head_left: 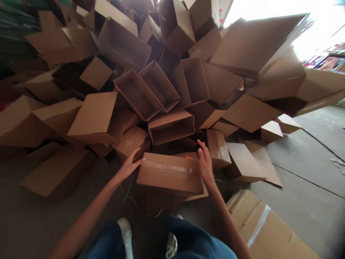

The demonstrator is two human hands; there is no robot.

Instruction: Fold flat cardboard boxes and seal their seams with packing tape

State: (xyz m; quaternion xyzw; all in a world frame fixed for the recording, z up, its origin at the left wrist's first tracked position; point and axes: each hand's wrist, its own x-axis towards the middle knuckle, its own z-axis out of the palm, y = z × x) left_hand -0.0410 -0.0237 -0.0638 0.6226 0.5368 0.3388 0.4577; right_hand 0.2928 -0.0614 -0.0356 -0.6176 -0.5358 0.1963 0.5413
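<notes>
Taped carton [169, 174]: laid flat between the hands, before the carton heap [94, 118].
Left hand [129, 166]: held open, fingers spread, just beside it; nothing gripped.
Right hand [205, 162]: held open near its far corner; nothing gripped.

A cardboard box [169, 173] lies on the concrete floor [304, 187], just in front of the person's shoes [125, 237]. The left hand [130, 165] is at the left end of the box. The right hand [206, 163] is at its back edge. Behind the box, a big heap of open boxes [161, 86] lies piled up, one on top of the other. A taped box [217, 148] sits just right of the right hand. A flat box [266, 226] lies on the floor near the front right. Another box [58, 172] lies on the floor to the left.
</notes>
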